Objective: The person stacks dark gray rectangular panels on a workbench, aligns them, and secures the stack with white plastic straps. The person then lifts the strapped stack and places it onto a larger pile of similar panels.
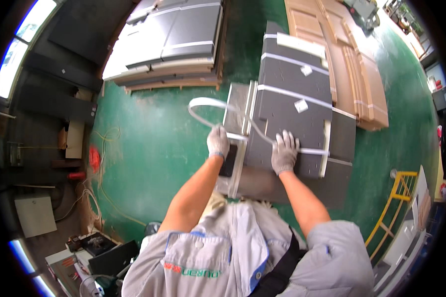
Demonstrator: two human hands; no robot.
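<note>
In front of me lies a stack of dark grey panels (282, 116), bound crosswise with several white straps. A loose white packing strap (208, 102) arches up in a loop beside the stack's left edge. My left hand (218, 142), in a pale knitted glove, is closed around that strap near the edge. My right hand (285, 152), gloved the same way, lies flat on the top panel with fingers spread. It rests where the strap comes down, and the strap continues to its right. Whether the palm pins the strap is hidden.
Another strapped stack of grey panels (183, 37) stands on a pallet at far left. Brown boards (359, 84) lie beyond the near stack on the right. A yellow-framed cart (394, 198) stands at right. Cables (102, 173) and a red item (94, 158) lie on the green floor.
</note>
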